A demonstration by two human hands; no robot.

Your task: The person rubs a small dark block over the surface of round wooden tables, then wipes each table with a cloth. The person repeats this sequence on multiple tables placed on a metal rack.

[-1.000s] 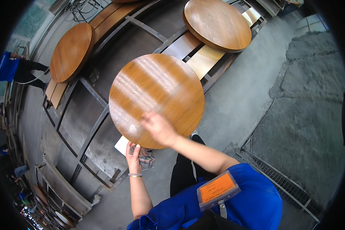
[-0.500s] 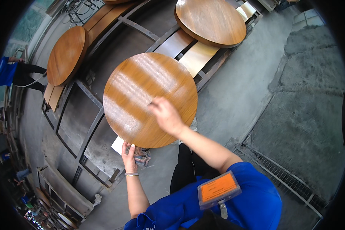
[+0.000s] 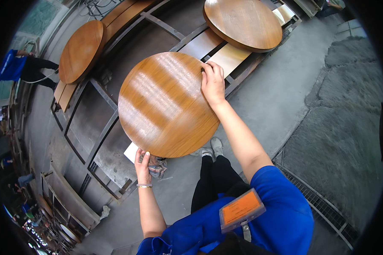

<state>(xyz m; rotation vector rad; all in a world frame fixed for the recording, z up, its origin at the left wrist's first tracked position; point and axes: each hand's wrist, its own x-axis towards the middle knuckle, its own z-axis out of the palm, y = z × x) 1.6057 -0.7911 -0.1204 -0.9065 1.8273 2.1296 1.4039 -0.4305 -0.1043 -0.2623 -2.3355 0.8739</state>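
Note:
A round, glossy brown wooden tabletop [image 3: 168, 112] lies in front of me, with pale bands of light reflected across it. At its near left rim, my left hand [image 3: 142, 166] grips the edge, thumb on top and the other fingers partly hidden below. My right hand [image 3: 213, 86] is closed on the far right rim, its fingers bent over the edge. A crumpled, patterned cloth or bag [image 3: 158, 167] shows just right of my left hand, beneath the rim. What supports the tabletop is mostly hidden.
Another round tabletop [image 3: 244, 23] rests on boards [image 3: 227, 57] at the far right, and one more [image 3: 81, 52] stands at the far left. Dark metal frame bars [image 3: 104, 93] run alongside. A person in blue [image 3: 12, 66] is at the left. A floor grate [image 3: 327, 208] lies at right.
My right hand has moved from over the middle of the tabletop to its far right rim. My left hand keeps its hold at the near left edge. The view has shifted slightly.

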